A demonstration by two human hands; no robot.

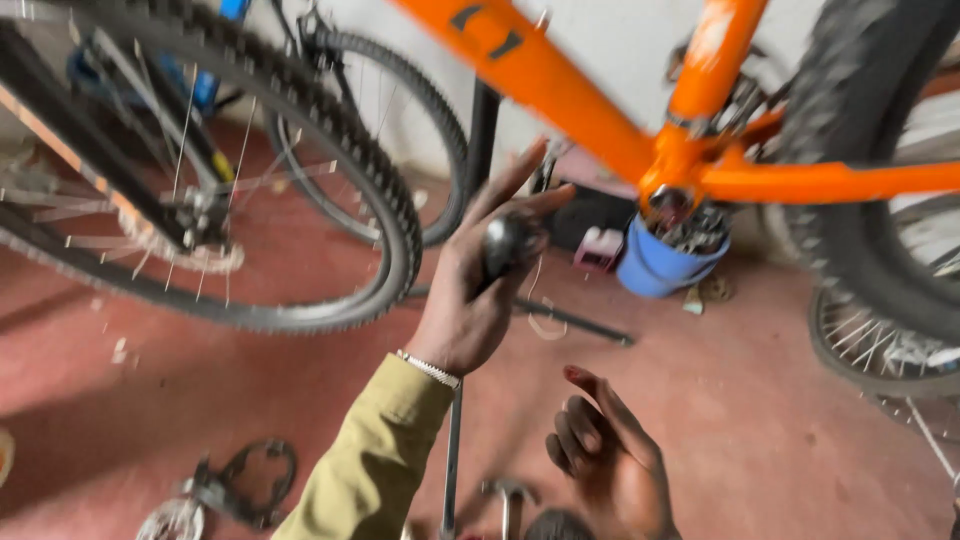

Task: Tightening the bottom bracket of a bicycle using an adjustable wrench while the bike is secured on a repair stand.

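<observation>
My left hand is raised in front of me with a small dark rounded metal part pinched between thumb and fingers. It is greasy and the sleeve is olive. The hand is just left of the orange bicycle frame, below its down tube and near the bottom bracket. My right hand hangs lower, near the frame's bottom edge, fingers loosely curled and holding nothing. The picture is blurred by motion.
A knobby front wheel stands at left, another tyre at right. A blue bucket of metal parts sits on the red floor. A long bar, a hammer and a crank with chainring lie on the floor.
</observation>
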